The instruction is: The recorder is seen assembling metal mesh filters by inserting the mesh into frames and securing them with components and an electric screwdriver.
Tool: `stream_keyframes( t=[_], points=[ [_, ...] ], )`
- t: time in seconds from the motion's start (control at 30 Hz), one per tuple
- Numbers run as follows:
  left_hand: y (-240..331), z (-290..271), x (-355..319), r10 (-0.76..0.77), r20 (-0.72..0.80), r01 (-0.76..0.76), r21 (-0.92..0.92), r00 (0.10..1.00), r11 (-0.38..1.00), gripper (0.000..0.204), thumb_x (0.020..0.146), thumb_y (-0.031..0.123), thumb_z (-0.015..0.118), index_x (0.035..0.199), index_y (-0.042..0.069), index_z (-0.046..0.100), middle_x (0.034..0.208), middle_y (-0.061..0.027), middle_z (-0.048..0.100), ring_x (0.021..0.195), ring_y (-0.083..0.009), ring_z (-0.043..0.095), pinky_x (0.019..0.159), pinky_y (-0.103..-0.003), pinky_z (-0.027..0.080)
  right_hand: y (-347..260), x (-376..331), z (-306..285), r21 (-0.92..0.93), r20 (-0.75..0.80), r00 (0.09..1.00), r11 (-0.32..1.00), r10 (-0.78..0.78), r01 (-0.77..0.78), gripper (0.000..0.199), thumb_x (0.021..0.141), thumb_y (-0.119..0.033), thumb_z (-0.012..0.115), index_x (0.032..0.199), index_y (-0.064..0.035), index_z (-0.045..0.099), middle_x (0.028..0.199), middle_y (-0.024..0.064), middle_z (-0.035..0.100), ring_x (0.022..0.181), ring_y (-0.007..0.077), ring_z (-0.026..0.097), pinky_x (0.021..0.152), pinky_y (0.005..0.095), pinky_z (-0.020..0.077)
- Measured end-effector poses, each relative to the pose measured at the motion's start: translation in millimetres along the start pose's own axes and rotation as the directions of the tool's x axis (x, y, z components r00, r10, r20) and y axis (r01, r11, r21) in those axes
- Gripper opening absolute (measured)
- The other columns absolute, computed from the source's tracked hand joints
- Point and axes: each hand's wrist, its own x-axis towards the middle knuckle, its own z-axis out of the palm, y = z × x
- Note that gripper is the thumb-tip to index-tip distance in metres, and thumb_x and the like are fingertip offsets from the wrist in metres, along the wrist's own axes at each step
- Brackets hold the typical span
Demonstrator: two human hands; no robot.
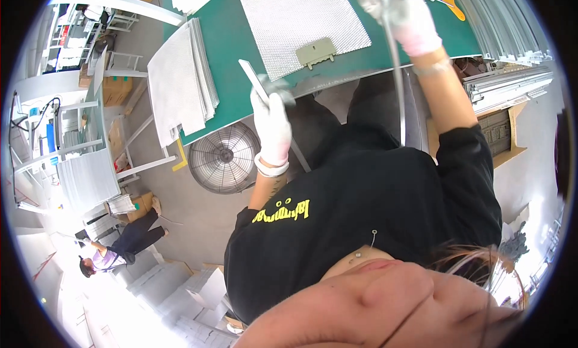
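Observation:
My left hand (273,128), in a white glove with grey fingers, is closed around a flat white strip (251,78) at the near edge of the green table. The strip's upper end sticks out past my fingers. My right hand (410,24), gloved the same way, is raised over the table's right part and grips a long thin metal strip (398,86). That strip hangs down past the table edge toward my body. Between my hands lies a white mesh-textured sheet (301,23), with an olive-beige tabbed plate (316,52) on its near edge. Motion blurs the fingers of both hands.
Stacked mesh sheets (180,77) overhang the table's left edge. At the right lie many long metal profiles (506,20) and a yellow scraper (450,5). A round floor fan (224,157) stands below the table. Another person (123,245) stands far left among racks.

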Motion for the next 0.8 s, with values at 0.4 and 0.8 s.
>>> stream_keyframes(
  t=[0.4, 0.8],
  points=[
    [-52, 128, -32, -0.272, 0.666, 0.716, -0.679, 0.694, 0.165, 0.045, 0.107, 0.038, 0.053, 0.137, 0.004, 0.051, 0.145, -0.0171, 0.05, 0.131, -0.0331, 0.051, 0.113, -0.048, 0.04, 23, -62, -97, -0.873, 0.205, 0.918, 0.488, 0.339, 0.015, 0.033, 0.109, -0.029, 0.048, 0.123, -0.001, 0.06, 0.086, 0.0022, 0.061, 0.075, 0.009, 0.056, 0.071, 0.0244, 0.0486],
    [-30, 189, 80, -0.176, 0.459, 0.491, -0.837, 0.871, 0.243, 0.021, 0.103, 0.014, 0.058, 0.116, -0.002, 0.059, 0.116, -0.0145, 0.063, 0.112, -0.0279, 0.06, 0.105, -0.042, 0.048, 65, -102, -133, -0.72, 0.229, 0.97, 0.685, 0.081, 0.112, 0.06, 0.108, -0.016, 0.042, 0.163, -0.0084, 0.019, 0.089, 0.0037, 0.054, 0.059, 0.0044, 0.044, 0.064, 0.0204, 0.0481]
  ],
)
